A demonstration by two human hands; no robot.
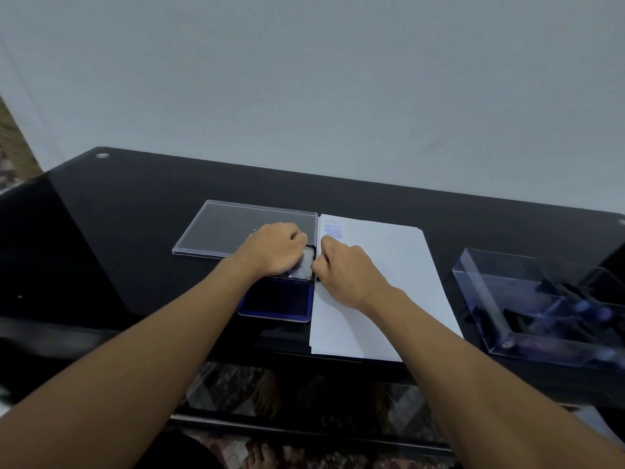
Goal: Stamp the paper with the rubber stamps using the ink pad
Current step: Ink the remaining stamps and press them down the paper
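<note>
On the black table [135,231], the left hand [274,248] grips the raised lid of the open ink pad [277,301] beside the paper [389,265]. The right hand [348,272] curls at the paper's left edge, and its hold cannot be told.

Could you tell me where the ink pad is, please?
Head view, centre: the ink pad lies beside the paper's left edge, just below the left hand.

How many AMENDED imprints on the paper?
3, stacked at the far left corner of the paper: top imprint, middle imprint, bottom imprint, just beyond the right hand. That hand may hide more.
</note>
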